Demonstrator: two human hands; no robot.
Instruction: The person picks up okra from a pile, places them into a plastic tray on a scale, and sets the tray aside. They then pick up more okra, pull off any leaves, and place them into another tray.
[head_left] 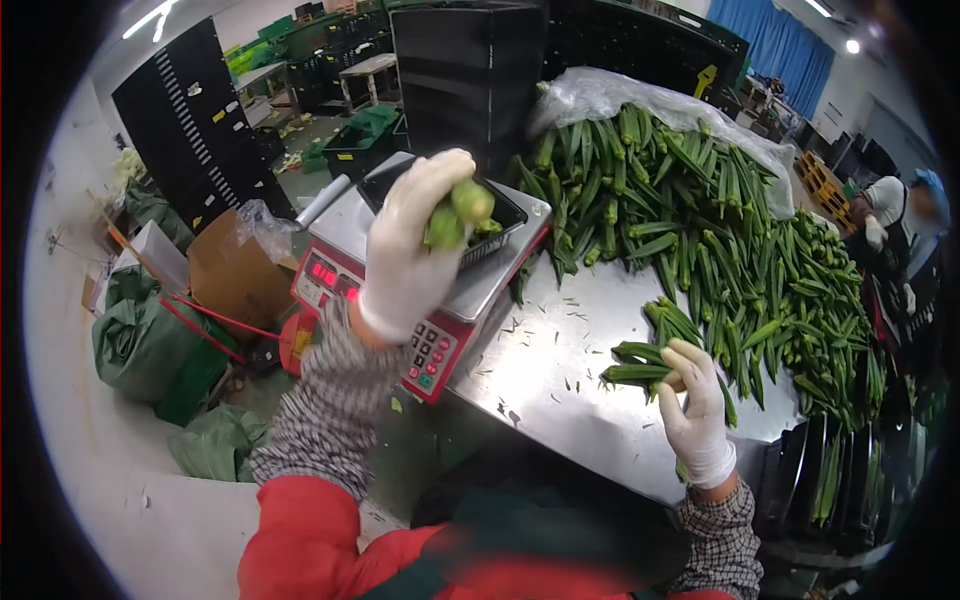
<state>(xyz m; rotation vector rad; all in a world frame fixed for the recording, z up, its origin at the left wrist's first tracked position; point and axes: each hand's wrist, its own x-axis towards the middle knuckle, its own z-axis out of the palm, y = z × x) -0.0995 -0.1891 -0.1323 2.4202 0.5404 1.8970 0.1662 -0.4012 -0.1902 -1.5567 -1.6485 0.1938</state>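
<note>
Head view: the left hand held its fingers curled around two okra pods above the black tray on the red scale. Farther right, the right hand had its fingers pinching an okra bunch over the worktop, near the okra heap.

The gloved left hand grips a bunch of okra just above the black tray, which sits on the red scale. The gloved right hand pinches a few okra pods low over the steel table, at the near edge of the big okra heap. Whether those pods touch the table is hard to tell.
</note>
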